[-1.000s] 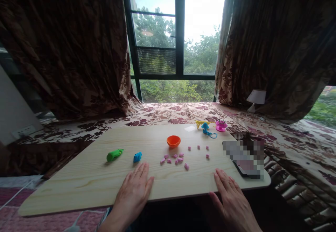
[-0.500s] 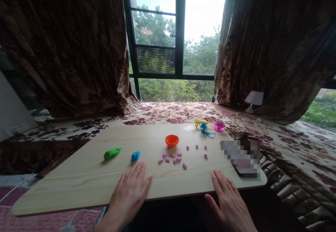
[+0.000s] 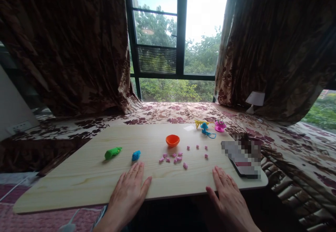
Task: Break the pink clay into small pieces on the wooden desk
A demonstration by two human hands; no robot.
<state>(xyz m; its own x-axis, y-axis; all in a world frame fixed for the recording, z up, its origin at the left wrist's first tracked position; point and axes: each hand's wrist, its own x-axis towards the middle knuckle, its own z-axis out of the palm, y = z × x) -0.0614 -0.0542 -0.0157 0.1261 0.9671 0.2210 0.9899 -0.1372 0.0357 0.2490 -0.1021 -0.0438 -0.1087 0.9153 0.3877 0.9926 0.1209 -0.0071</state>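
While the left hand (image 3: 128, 190) lies palm-down, its fingers close together and thumb angled out, on the pale, wood-grained board (image 3: 89, 176), the right hand (image 3: 228, 193) rests at the near edge, fingers nearly together, thumb apart. Blue lump (image 3: 135, 155), knobbly, just beyond left fingertips; smooth-bodied green piece (image 3: 112, 153) farther left. Rounded orange bowl (image 3: 172, 140) mid-board, glossy; small, irregular pink pieces (image 3: 175, 157) scattered before it and rightward. Far right: blue mushroom-shaped piece (image 3: 204, 128), looped cord; bright pink piece (image 3: 219, 126), dotted top.
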